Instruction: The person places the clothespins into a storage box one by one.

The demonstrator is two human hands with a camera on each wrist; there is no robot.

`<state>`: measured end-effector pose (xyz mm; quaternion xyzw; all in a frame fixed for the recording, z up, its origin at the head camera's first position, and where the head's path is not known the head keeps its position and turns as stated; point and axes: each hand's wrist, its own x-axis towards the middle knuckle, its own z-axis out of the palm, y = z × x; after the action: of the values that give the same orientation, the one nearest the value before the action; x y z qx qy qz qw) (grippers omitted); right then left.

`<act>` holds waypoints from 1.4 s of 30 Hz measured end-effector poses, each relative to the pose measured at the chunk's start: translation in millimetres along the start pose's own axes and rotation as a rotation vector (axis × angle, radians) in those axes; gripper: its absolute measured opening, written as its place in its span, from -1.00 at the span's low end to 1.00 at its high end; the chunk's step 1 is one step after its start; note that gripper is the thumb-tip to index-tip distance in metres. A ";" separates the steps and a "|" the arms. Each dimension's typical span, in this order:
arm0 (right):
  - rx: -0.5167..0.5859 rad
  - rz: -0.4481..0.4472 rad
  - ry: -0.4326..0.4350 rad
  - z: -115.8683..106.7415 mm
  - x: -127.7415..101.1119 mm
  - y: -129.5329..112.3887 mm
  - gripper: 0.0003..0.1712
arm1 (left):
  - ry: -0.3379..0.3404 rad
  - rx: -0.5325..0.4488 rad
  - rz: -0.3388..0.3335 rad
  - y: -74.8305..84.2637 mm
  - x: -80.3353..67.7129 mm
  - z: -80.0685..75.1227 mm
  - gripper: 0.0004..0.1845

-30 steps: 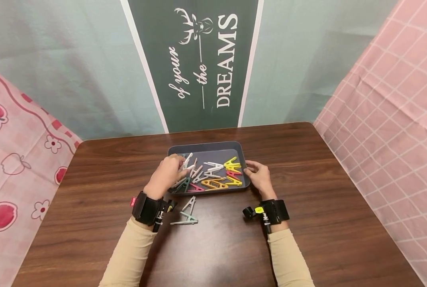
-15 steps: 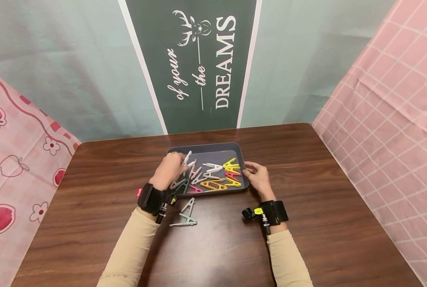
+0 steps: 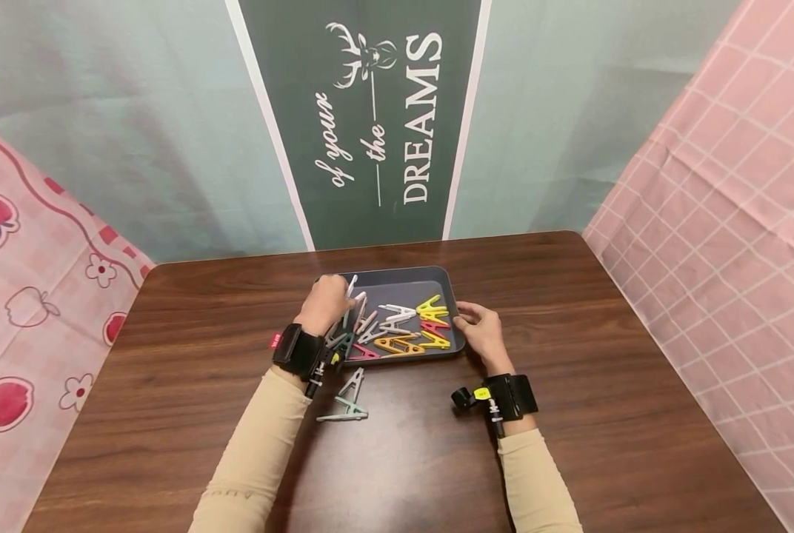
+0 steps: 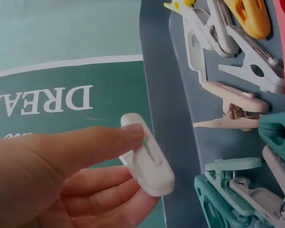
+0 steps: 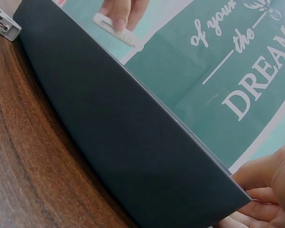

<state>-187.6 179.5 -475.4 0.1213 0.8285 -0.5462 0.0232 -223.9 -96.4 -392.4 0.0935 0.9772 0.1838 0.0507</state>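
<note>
Two hands at the dark tray [image 3: 447,285] on the counter [image 3: 570,370]: the left hand [image 3: 327,302] has its grip pinched on a white clothespin [image 4: 147,160], held up over the tray's left end. Right hand [image 3: 480,331] curls its fingers on the tray's right rim. Colourful clothespins [image 3: 404,329] lie inside, and a pale green one [image 3: 345,400] sits on the counter just in front.

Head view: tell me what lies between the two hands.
Between the left hand, which pinches a white clothespin, and the right hand at the tray's right edge lies the pile of coloured clothespins in the tray, seen in the head view.
</note>
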 end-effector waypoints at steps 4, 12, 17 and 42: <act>-0.008 -0.002 0.001 -0.7 0.1 -0.3 -0.57 | 0.017 0.019 -0.033 3.5 5.8 2.3 -0.67; -0.010 -0.005 0.001 -1.9 -0.2 0.4 -0.57 | -0.008 0.032 -0.063 8.5 11.5 5.5 -0.70; -0.007 -0.003 0.000 -1.7 -0.7 2.8 -0.57 | -0.008 0.019 -0.084 6.4 13.5 11.0 -0.74; 0.005 -0.006 -0.007 -2.1 1.5 2.4 -0.57 | 0.022 0.023 -0.246 10.7 30.4 31.3 -0.66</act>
<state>-188.3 182.6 -477.0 0.1171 0.8273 -0.5489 0.0244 -247.7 -69.6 -419.4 -0.0285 0.9838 0.1662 0.0611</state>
